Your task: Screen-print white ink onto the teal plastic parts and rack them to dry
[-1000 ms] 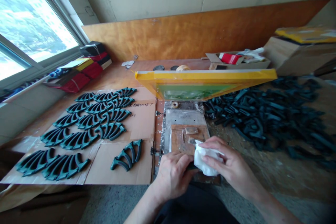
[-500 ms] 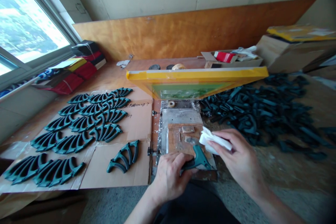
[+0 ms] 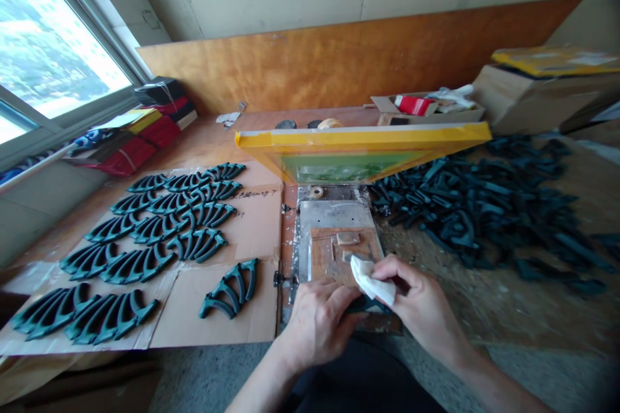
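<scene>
My left hand [image 3: 322,319] is closed around a dark green plastic handle piece [image 3: 371,304] at the near edge of the bench. Much of that piece is hidden by my fingers and by a white cloth [image 3: 372,279]. Between the thumb and fingers of my right hand [image 3: 419,300], the folded cloth is pinched and lies over the piece. Just beyond both hands is a wooden jig board [image 3: 322,248] with small blocks, fixed on a metal plate [image 3: 334,211]. Above the plate's far end, a yellow-taped screen frame [image 3: 363,137] is raised at a tilt.
Rows of nested green pieces [image 3: 140,264] lie on cardboard [image 3: 259,226] to the left. A heap of similar pieces [image 3: 465,206] covers the right side. A tape roll [image 3: 317,192] sits under the frame. Cartons [image 3: 537,93] stand at the back right.
My right hand has moved left and slightly down, bringing the cloth onto the green piece. The left hand keeps its hold, and the piece now shows less behind the cloth.
</scene>
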{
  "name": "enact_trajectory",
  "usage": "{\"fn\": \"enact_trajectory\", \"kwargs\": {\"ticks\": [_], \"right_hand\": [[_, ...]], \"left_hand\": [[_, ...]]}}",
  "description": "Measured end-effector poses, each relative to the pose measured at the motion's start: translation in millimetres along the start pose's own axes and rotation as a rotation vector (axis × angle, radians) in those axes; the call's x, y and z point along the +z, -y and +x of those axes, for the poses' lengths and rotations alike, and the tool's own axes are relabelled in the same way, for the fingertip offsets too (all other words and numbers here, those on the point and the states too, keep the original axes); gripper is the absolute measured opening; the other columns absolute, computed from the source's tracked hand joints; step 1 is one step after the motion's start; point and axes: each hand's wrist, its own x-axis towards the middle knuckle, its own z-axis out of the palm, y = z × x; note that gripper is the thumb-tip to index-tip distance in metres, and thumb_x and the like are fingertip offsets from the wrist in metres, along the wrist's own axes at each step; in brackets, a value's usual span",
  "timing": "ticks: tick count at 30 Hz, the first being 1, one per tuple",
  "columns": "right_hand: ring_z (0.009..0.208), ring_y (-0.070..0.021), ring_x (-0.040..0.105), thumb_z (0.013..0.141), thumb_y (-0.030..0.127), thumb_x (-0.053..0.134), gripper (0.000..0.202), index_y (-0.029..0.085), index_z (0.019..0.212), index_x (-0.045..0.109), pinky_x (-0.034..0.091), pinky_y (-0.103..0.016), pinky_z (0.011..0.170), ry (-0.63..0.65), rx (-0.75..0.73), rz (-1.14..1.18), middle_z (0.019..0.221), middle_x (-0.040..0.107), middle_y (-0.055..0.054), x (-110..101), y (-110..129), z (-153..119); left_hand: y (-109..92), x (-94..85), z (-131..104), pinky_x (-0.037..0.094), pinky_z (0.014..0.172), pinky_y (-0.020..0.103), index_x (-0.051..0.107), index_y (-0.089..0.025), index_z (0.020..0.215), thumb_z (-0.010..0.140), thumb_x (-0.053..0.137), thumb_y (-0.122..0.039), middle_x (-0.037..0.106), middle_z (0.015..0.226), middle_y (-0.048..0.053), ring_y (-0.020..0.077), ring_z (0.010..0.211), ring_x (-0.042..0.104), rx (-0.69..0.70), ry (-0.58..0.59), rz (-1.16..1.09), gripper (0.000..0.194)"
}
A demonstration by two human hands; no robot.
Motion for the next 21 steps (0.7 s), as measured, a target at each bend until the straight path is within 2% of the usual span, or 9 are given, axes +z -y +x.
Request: {"fn": "enact_trajectory", "kwargs": {"ticks": [3,7,9,11,14,16,19,21], "right_hand": [[0.058,-0.0150,0.058,0.072,0.039,0.067,0.020,0.020,0.068,0.062,0.045,-0.023,0.052,-0.078,0.113,0.034,0.064,0.063,0.001,3,-22,20],[0.052,-0.0150,0.054,0.065,0.049,0.075,0.034,0.018,0.069,0.061,0.040,-0.024,0.044,-0.255,0.255,0.129,0.059,0.060,0.001,-11,-55,38],[0.053,-0.0151,0.055,0.065,0.049,0.076,0.035,0.017,0.072,0.062,0.042,-0.024,0.045,-0.330,0.266,0.178,0.061,0.061,0.000,-21,-60,36],[0.055,-0.0152,0.056,0.066,0.048,0.077,0.035,0.017,0.075,0.063,0.044,-0.024,0.047,-0.354,0.257,0.211,0.064,0.062,-0.001,-29,-54,26],[0.066,-0.0167,0.061,0.072,0.043,0.074,0.028,0.019,0.083,0.064,0.051,-0.025,0.056,-0.227,0.189,0.210,0.077,0.066,-0.003,-31,-30,6],[0.076,-0.0177,0.063,0.075,0.037,0.070,0.019,0.021,0.085,0.065,0.053,-0.025,0.064,-0.105,0.082,0.163,0.088,0.067,-0.004,-26,-12,-5],[0.079,-0.0161,0.063,0.078,0.025,0.064,0.002,0.023,0.078,0.065,0.051,-0.022,0.069,-0.020,-0.086,0.040,0.085,0.066,-0.003,-15,4,-11],[0.076,-0.0153,0.062,0.078,0.019,0.060,0.007,0.023,0.076,0.065,0.050,-0.023,0.070,-0.019,-0.132,-0.019,0.080,0.065,-0.002,-10,2,-8]], "left_hand": [[-6,-0.5,0,0.044,0.065,0.026,0.058,-0.022,0.105,0.087,0.058,-0.037,0.068,0.079,0.001,0.0164,0.071,0.064,0.076,0.036,-0.071,0.024],[-7,-0.7,-1,0.044,0.067,0.026,0.058,-0.023,0.103,0.086,0.060,-0.038,0.070,0.084,0.001,0.0164,0.073,0.065,0.024,0.002,-0.116,0.023],[-3,-0.7,0,0.043,0.065,0.026,0.059,-0.023,0.101,0.085,0.061,-0.038,0.070,0.084,0.001,0.0164,0.072,0.065,-0.010,-0.011,-0.110,0.022],[2,-0.2,1,0.043,0.064,0.026,0.059,-0.023,0.100,0.085,0.061,-0.038,0.069,0.082,0.000,0.0163,0.071,0.064,-0.039,-0.015,-0.110,0.021],[8,2.0,4,0.043,0.065,0.025,0.059,-0.023,0.102,0.085,0.061,-0.036,0.069,0.082,0.000,0.0162,0.072,0.064,-0.079,-0.011,-0.104,0.021],[10,3.9,7,0.043,0.066,0.026,0.059,-0.024,0.104,0.085,0.061,-0.034,0.069,0.083,0.000,0.0162,0.074,0.064,-0.085,0.012,-0.096,0.022],[10,5.7,11,0.043,0.064,0.026,0.060,-0.022,0.098,0.085,0.061,-0.033,0.069,0.081,0.000,0.0166,0.072,0.063,-0.073,0.055,-0.057,0.017],[7,5.9,14,0.043,0.063,0.026,0.061,-0.022,0.095,0.086,0.060,-0.033,0.068,0.080,0.001,0.0170,0.071,0.063,-0.071,0.071,-0.033,0.015]]}}
